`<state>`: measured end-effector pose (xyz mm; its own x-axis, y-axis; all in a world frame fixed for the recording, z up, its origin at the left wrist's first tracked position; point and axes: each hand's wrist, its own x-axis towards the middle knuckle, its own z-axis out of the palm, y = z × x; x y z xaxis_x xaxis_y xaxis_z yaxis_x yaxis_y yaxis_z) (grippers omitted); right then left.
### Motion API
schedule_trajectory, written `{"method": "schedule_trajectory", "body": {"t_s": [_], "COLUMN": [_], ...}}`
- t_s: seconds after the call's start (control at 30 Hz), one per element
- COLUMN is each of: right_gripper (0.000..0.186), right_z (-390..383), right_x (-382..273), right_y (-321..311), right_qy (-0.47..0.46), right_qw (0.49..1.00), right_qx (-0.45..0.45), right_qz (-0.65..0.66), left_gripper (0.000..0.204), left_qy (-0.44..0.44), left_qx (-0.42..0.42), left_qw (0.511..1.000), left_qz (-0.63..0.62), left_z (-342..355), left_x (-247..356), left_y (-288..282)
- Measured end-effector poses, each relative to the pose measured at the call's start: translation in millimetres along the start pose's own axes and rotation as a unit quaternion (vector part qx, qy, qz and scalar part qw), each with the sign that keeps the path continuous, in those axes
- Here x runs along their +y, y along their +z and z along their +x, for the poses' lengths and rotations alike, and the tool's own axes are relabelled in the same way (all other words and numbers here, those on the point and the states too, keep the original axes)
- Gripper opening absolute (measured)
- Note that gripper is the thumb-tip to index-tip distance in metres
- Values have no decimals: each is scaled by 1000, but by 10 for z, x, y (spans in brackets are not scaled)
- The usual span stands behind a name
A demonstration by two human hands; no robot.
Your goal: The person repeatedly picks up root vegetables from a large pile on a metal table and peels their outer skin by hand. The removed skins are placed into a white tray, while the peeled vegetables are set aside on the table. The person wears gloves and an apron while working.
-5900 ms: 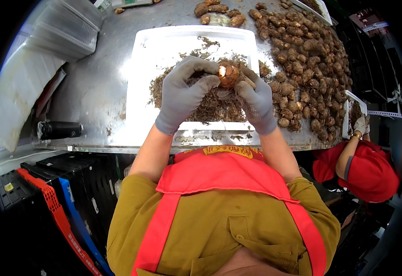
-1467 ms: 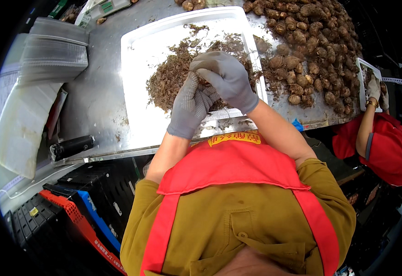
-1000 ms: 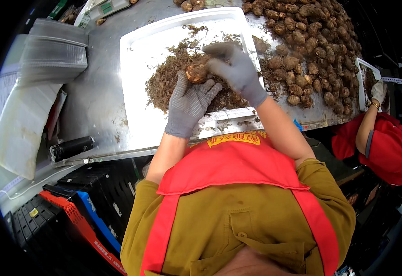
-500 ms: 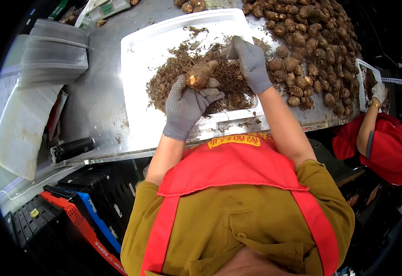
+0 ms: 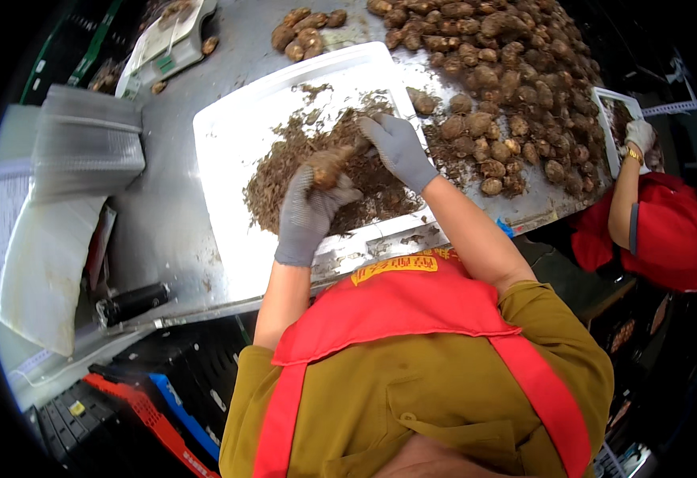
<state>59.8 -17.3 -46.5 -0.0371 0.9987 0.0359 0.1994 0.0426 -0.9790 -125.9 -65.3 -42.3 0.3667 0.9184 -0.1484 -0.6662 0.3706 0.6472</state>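
My gloved left hand (image 5: 307, 209) is closed around a brown, hairy taro corm (image 5: 329, 170), which is blurred by motion. My gloved right hand (image 5: 391, 145) is at the upper end of the corm with its fingers closed; what they grip is too blurred to make out. Both hands are over a white foam tray (image 5: 213, 143) holding a heap of dark shredded root fibre and skin (image 5: 272, 187). To the tray's right lies a large pile of taro corms (image 5: 524, 95).
A steel table (image 5: 169, 183) carries a small corm group (image 5: 308, 36) and a white scale (image 5: 161, 48). Clear plastic containers (image 5: 85, 139) stack at left, above black crates (image 5: 69, 430). A co-worker's gloved hand (image 5: 639, 137) reaches into another tray (image 5: 599, 103) at right.
The view has shifted, the tray appearing lower. My hands, cupped together earlier, parted to reveal the corm; my right hand has since come back beside it and the corm has blurred.
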Motion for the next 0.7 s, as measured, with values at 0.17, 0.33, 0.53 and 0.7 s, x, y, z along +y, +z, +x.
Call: {"method": "schedule_trajectory", "body": {"t_s": [0.17, 0.33, 0.53, 0.7], "right_gripper": [49, 45, 42, 52], "right_z": [-103, -209, 308, 686], "right_x": [403, 280, 558, 883], "right_y": [-441, -761, -1183, -1033], "right_qy": [34, 79, 55, 38], "right_qw": [991, 984, 941, 785], "right_qx": [-13, 135, 98, 3], "right_qz": [-126, -89, -319, -618], "left_gripper": [48, 45, 47, 34], "left_qy": [5, 43, 58, 18], "left_qx": [39, 161, 113, 80], "left_qw": [998, 984, 983, 981], "left_qz": [42, 64, 130, 174], "left_z": [692, 1750, 2130, 1743], "left_x": [540, 1167, 1103, 644], "left_y": [-607, -612, -673, -319]}}
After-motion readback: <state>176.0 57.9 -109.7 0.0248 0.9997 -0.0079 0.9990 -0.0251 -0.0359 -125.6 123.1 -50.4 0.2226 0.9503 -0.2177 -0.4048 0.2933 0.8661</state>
